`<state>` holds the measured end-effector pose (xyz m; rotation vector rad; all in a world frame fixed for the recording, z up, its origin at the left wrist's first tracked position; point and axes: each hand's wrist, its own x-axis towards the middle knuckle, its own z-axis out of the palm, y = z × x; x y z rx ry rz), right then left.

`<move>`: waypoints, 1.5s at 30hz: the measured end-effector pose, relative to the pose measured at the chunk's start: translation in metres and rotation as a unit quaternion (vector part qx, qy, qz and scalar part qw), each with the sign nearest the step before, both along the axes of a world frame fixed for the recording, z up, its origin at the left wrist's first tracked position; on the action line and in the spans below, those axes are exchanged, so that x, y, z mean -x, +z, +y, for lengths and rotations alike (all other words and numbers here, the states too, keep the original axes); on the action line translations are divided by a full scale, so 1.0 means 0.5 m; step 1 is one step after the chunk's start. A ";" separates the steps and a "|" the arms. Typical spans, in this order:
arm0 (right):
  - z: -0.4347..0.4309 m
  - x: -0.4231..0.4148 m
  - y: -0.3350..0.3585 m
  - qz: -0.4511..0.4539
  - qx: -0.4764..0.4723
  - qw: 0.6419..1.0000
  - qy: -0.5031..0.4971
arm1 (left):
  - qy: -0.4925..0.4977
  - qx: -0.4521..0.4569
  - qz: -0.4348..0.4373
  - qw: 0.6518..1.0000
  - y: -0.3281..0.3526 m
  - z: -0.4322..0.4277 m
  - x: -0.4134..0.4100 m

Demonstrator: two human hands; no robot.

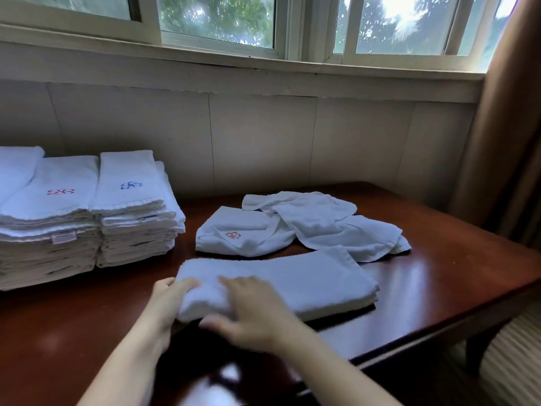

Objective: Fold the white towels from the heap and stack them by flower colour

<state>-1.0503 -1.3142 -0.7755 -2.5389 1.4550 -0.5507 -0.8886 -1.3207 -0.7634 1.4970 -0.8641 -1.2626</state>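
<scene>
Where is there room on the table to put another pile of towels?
Bare wood shows on the table right of the loose towels, and near the front edge left of the left hand. The two stacks crowd the left; the folded towel fills the middle.

A single wide-angle view from the person's head, close above a dark wooden table (439, 276), looking forward and down. The table fills the lower half; a window (292, 24) runs across 12 o'clock, a curtain (503, 127) hangs at 2 o'clock. Both forearms enter from 6 o'clock.
</scene>
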 end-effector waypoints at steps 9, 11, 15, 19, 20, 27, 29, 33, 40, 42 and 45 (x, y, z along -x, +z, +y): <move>0.005 -0.087 0.055 -0.192 -0.006 0.972 -0.133 | 0.030 0.185 0.101 0.977 0.039 0.033 -0.091; 0.012 -0.087 0.098 -0.480 -0.119 0.862 -0.109 | -0.001 0.244 -0.014 0.970 0.042 0.034 -0.121; -0.010 -0.061 0.141 -0.748 -0.398 0.530 0.030 | -0.190 0.217 -0.044 0.956 0.046 0.069 -0.171; -0.074 -0.041 0.072 -0.778 -0.347 0.514 -0.102 | -0.305 0.059 0.029 0.950 0.025 0.088 -0.225; -0.090 -0.028 0.045 -0.733 -0.296 0.584 -0.183 | -0.309 0.036 0.010 0.950 0.018 0.088 -0.235; -0.131 0.050 -0.032 -0.512 -0.215 0.761 -0.336 | -0.155 -0.021 -0.352 0.923 -0.032 0.067 -0.261; -0.129 0.037 -0.029 -0.447 -0.216 0.809 -0.315 | -0.132 0.004 -0.299 0.945 -0.025 0.065 -0.264; -0.107 -0.006 -0.026 -0.427 -0.340 0.810 -0.215 | -0.064 0.034 0.020 0.997 -0.034 0.058 -0.231; -0.116 -0.038 -0.059 -0.535 -0.289 0.763 -0.219 | -0.179 -0.048 -0.098 0.978 -0.001 0.048 -0.264; -0.116 -0.040 -0.063 -0.531 -0.275 0.772 -0.217 | -0.156 -0.079 -0.211 0.962 -0.013 0.062 -0.291; -0.110 -0.049 -0.068 -0.497 -0.232 0.804 -0.231 | -0.124 -0.087 -0.268 0.951 -0.005 0.076 -0.281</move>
